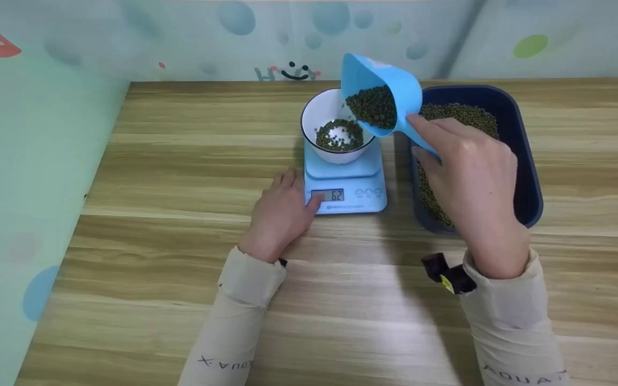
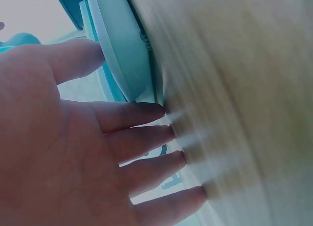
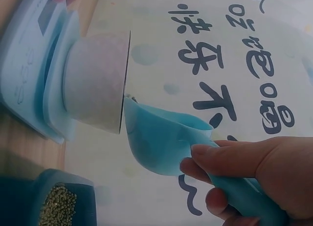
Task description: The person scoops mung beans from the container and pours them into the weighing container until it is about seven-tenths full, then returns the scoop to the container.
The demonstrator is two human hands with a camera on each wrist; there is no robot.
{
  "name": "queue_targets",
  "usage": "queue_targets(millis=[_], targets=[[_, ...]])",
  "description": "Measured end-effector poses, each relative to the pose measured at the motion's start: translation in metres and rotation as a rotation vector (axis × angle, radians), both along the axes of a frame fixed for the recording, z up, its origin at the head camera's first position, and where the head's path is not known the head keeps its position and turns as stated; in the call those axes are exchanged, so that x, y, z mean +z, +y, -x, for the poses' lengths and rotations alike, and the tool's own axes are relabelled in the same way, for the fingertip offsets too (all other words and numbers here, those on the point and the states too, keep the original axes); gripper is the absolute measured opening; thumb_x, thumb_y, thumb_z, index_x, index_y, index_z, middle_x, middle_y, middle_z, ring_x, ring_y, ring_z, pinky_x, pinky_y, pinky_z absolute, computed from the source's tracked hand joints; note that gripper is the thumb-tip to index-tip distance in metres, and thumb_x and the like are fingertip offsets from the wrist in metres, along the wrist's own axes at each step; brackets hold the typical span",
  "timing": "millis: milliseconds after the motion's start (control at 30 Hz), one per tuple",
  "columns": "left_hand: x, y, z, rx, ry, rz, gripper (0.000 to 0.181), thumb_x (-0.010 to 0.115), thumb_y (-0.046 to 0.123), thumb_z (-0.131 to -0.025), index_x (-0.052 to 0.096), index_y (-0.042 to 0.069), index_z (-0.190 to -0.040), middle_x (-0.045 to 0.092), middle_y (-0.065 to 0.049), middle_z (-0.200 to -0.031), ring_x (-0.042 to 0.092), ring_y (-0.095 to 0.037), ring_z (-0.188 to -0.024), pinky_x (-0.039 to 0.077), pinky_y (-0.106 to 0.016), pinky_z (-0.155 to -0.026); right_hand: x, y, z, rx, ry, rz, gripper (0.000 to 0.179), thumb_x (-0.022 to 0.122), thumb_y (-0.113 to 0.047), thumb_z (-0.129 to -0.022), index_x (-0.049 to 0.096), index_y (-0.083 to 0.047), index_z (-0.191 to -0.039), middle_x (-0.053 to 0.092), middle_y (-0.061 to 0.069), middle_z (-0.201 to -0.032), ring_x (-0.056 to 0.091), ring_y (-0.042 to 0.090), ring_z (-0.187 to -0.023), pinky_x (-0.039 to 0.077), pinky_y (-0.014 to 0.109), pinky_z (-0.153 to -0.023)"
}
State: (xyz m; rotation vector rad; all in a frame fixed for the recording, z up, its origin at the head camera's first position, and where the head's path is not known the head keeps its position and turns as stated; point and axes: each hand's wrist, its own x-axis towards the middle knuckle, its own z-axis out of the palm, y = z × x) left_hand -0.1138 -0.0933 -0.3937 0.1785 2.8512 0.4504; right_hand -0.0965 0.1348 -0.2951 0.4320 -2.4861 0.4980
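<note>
My right hand (image 1: 472, 177) grips the handle of a blue scoop (image 1: 408, 88), which is tilted to the left over the rim of a white bowl (image 1: 319, 112). Green mung beans (image 1: 373, 107) lie inside the scoop, and a few are falling off its lip. In the bowl, more beans form a ring around a bare white patch. The bowl stands on a light blue kitchen scale (image 1: 365, 201) whose display shows the digits 62. My left hand (image 1: 282, 212) rests at the scale's left side, fingertips on the table, thumb against the scale's edge next to the display (image 1: 328, 195).
A dark blue tub (image 1: 529, 182) of mung beans stands right of the scale, partly under my right hand. The wood-grain table (image 1: 180, 241) meets a patterned wall covering (image 1: 191, 43) at the back. Black wrist gear (image 1: 448, 273) sits by the right cuff.
</note>
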Motion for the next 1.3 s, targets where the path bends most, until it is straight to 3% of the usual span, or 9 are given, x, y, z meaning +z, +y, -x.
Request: queue_targets(millis=[500, 1300], targets=[[-0.004, -0.002, -0.003, 0.01, 0.006, -0.003, 0.066, 0.038, 0.047, -0.092, 0.028, 0.001, -0.139, 0.023, -0.016, -0.144, 0.018, -0.029, -0.132, 0.022, -0.044, -0.103, -0.006, -0.004, 0.0, -0.009, -0.012, -0.01, 0.038, 0.069, -0.005, -0.077, 0.065, -0.019, -0.113, 0.066, 0.002, -0.098, 0.061, 0.023, -0.078, 0.043, 0.038, -0.05], [-0.002, -0.001, -0.002, 0.004, 0.005, -0.005, 0.065, 0.037, 0.048, -0.091, 0.03, 0.003, -0.138, 0.021, -0.017, -0.144, 0.019, -0.032, -0.131, 0.023, -0.047, -0.102, -0.012, -0.015, 0.002, -0.022, 0.029, -0.019, 0.035, 0.063, -0.005, -0.081, 0.064, -0.019, -0.114, 0.065, 0.0, -0.104, 0.06, 0.024, -0.075, 0.042, 0.039, -0.048]])
